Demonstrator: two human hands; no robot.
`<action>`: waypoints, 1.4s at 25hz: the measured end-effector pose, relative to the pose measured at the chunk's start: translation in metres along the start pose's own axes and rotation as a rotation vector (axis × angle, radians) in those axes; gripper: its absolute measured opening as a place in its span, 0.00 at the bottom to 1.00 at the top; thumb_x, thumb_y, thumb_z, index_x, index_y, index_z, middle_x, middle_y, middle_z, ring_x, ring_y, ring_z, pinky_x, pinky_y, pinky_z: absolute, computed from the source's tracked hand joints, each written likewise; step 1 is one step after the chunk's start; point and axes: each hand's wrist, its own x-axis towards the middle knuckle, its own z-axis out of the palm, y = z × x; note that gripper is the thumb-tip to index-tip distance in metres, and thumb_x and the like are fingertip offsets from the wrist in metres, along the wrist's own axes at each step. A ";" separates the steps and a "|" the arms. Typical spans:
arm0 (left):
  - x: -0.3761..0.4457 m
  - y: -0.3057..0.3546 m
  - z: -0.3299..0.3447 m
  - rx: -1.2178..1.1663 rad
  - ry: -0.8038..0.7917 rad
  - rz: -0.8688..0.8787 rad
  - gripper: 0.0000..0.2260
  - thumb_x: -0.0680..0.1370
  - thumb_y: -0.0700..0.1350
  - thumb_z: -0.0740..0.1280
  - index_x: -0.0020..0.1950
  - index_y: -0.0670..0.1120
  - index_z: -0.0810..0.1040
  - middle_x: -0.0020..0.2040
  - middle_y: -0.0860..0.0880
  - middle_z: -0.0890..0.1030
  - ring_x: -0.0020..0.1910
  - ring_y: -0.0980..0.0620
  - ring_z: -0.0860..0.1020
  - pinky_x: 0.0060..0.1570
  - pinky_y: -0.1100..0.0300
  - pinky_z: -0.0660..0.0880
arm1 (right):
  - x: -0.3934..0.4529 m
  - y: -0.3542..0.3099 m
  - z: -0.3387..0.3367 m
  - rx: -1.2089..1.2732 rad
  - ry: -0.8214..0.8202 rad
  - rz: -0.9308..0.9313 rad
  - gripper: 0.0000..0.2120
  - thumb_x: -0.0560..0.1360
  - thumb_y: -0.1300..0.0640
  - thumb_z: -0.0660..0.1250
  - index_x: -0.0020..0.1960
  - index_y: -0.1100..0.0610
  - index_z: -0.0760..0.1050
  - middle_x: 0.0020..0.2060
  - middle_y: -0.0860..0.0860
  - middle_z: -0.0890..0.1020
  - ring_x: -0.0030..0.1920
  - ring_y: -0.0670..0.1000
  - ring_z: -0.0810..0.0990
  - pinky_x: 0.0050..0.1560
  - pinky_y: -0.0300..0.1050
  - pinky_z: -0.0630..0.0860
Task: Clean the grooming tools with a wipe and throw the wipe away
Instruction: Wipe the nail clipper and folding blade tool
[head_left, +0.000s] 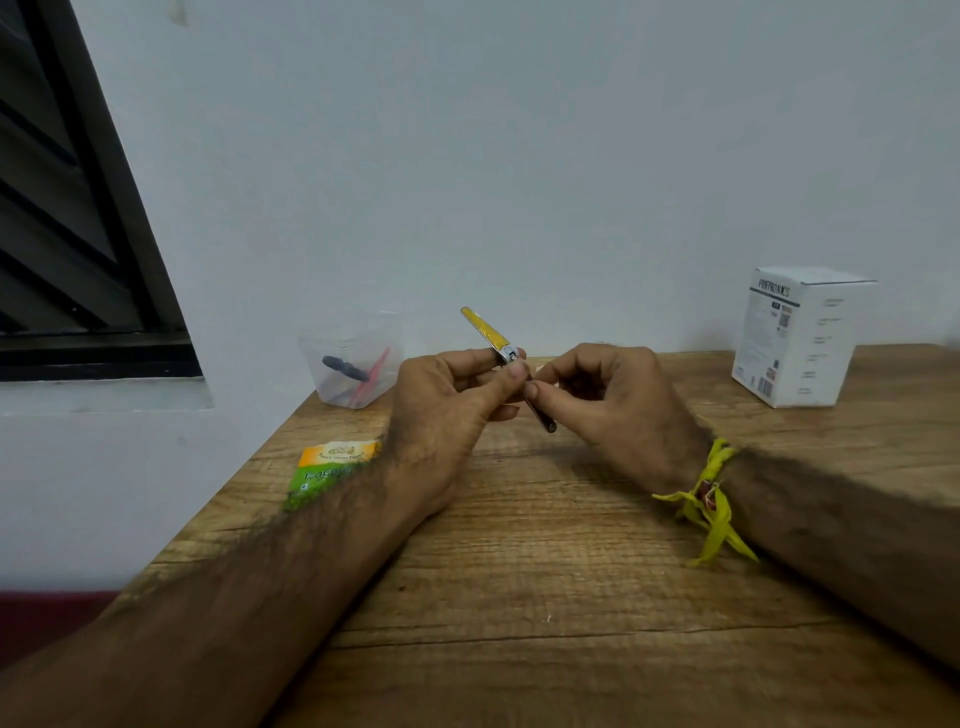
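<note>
The wooden desk (545, 597) fills the lower part of the view, its grain running crosswise, pushed up against a pale wall beside a dark louvred window (67, 208). Taking the white box (795, 338) at the far right of the desk as the mark, everything else sits to its left. The box stands upright, with printed text and a code on its faces.

The left hand (447, 410) is well to the left of the box, held just above the desk, its thumb and curled fingers pinching the hinge end of a nail clipper (501, 348). The right hand (608, 400) lies between that hand and the box, fingers curled, its thumb and forefinger pinching the clipper's lower, darker blade. A yellow thread band (711, 493) with loose ends is tied round the right wrist.

A clear plastic cup (353, 358) stands further left than the hands, near the desk's back edge, with a dark tool and a pink one leaning inside (too blurred to name). A green and orange sachet (327, 467) lies flat at the left edge of the desk, partly hidden by the left forearm.

The nail clipper is slim metal, its lever swung up and away, faced with a yellow strip; the thin dark blade points down toward the desk.
</note>
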 end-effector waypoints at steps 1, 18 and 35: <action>0.000 0.001 0.000 -0.006 0.000 -0.004 0.06 0.75 0.37 0.74 0.51 0.44 0.85 0.42 0.48 0.88 0.43 0.53 0.87 0.37 0.65 0.80 | 0.000 0.000 0.000 0.024 -0.011 0.012 0.05 0.74 0.55 0.74 0.45 0.57 0.83 0.35 0.54 0.86 0.38 0.57 0.85 0.44 0.56 0.82; 0.007 0.008 -0.001 -0.253 0.211 -0.049 0.06 0.80 0.40 0.68 0.53 0.37 0.80 0.42 0.43 0.87 0.40 0.45 0.87 0.36 0.60 0.82 | 0.015 0.012 0.001 0.469 0.199 0.341 0.07 0.73 0.63 0.72 0.37 0.61 0.82 0.30 0.53 0.81 0.30 0.49 0.76 0.33 0.41 0.73; 0.014 0.025 -0.008 -0.263 0.373 -0.066 0.08 0.82 0.40 0.67 0.54 0.35 0.79 0.44 0.38 0.86 0.37 0.48 0.87 0.34 0.62 0.81 | 0.010 0.016 0.004 0.382 0.012 0.250 0.03 0.72 0.61 0.75 0.40 0.60 0.85 0.33 0.55 0.84 0.34 0.49 0.80 0.33 0.37 0.75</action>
